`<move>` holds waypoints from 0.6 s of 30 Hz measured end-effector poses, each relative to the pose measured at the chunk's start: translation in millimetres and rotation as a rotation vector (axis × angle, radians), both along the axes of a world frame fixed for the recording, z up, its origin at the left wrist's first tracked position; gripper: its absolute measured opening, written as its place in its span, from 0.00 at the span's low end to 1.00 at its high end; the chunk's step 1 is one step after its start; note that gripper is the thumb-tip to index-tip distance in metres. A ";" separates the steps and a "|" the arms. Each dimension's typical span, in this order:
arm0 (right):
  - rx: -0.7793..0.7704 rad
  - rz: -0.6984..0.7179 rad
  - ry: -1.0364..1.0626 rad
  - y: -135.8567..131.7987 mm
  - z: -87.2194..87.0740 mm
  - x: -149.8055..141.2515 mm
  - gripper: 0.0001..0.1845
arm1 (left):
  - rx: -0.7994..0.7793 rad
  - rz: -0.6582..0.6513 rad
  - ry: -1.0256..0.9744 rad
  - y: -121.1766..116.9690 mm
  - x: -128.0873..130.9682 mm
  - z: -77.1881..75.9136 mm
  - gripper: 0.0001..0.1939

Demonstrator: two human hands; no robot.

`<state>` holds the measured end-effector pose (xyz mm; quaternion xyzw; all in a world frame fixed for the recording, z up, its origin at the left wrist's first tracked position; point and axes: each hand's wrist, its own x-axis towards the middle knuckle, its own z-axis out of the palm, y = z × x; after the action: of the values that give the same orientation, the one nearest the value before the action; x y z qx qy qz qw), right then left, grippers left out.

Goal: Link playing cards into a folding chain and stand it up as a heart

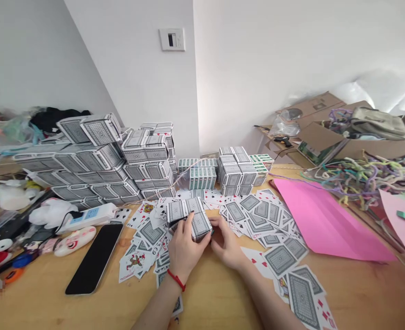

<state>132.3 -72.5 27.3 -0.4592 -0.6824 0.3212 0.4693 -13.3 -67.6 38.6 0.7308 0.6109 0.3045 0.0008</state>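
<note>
A block made of folded playing cards (176, 210), with grey patterned backs outward, is held just above the wooden table. My left hand (186, 243) wraps over its near left side, a red cord round the wrist. My right hand (225, 243) has its fingers bent against the block's right side; whether they pinch a card there is hidden. Loose playing cards (280, 259) lie scattered on both sides, some face up, such as a joker (135, 261). Behind stand a large stack of card blocks (99, 158) on the left and a smaller stack (238, 169) on the right.
Rows of green-and-white card boxes (202, 178) stand at the back. A phone (95, 259) and a white power strip (87, 216) lie to the left. Pink paper (326, 220), tangled yarn (370, 174) and a cardboard box (360, 149) occupy the right.
</note>
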 end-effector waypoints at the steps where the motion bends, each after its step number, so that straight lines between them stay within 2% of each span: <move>1: -0.011 0.017 0.039 0.5 -0.6 1.7 0.24 | -0.013 0.019 -0.025 -0.3 0.8 0.6 0.32; 6: -0.033 0.091 0.160 3.5 -5.6 7.1 0.25 | -0.032 0.076 -0.228 -2.0 5.7 1.5 0.34; 9: -0.085 0.128 0.240 4.4 -6.5 7.3 0.25 | 0.033 0.079 -0.303 -2.7 8.9 0.9 0.31; 12: -0.142 0.119 0.296 5.9 -9.0 5.7 0.21 | 0.087 0.065 -0.335 -4.4 11.9 0.1 0.26; 14: -0.153 0.011 0.317 8.3 -12.8 4.8 0.15 | 0.102 0.043 -0.355 -7.5 14.9 -0.3 0.24; 16: -0.146 -0.182 0.346 12.1 -17.7 5.5 0.12 | 0.099 0.012 -0.366 -13.1 19.2 -0.4 0.23; 18: -0.140 -0.346 0.414 16.6 -23.1 8.1 0.13 | 0.075 -0.038 -0.367 -20.7 24.0 -0.5 0.23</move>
<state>140.4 -55.9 4.2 -0.5249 -0.4597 0.3693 0.6138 10.7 -88.3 38.1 0.6739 0.5748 0.4552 0.0909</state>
